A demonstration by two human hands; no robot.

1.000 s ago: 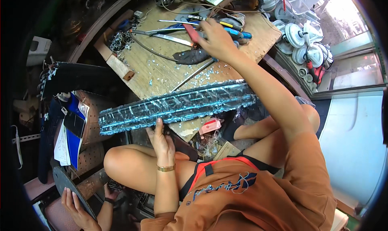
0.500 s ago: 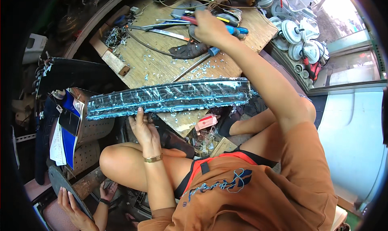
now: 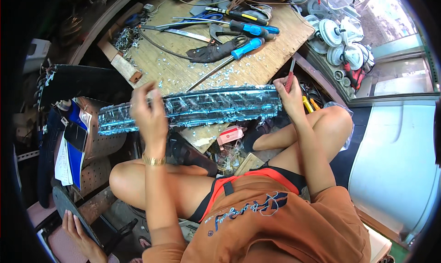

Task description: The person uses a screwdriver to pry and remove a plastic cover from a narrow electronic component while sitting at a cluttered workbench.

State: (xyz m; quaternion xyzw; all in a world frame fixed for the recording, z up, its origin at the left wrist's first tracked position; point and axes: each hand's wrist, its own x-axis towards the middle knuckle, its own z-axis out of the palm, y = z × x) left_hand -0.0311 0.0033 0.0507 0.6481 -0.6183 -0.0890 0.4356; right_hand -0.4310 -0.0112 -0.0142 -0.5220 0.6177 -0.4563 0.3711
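A long, slightly bowed dark strip (image 3: 220, 104) with shiny blue-silver ridges and ragged, flaky edges lies across in front of me. My left hand (image 3: 149, 109), slightly blurred, is raised over its left part with fingers loosely curled and apart; whether it touches the strip I cannot tell. My right hand (image 3: 289, 95) is at the strip's right end, closed on a slim red-handled tool (image 3: 289, 81) whose pale thin tip points up. Its exact kind is unclear.
On the wooden bench (image 3: 170, 74) lie blue-handled screwdrivers (image 3: 248, 48), a dark glove (image 3: 216, 51) and scattered shavings. White plastic parts (image 3: 340, 44) stand at the far right. At lower left, another person's hand (image 3: 82, 242) holds a grey disc (image 3: 76, 214).
My right hand has come back from the bench to the strip's right end with the red-handled tool. My left hand has moved up from under the strip to in front of it.
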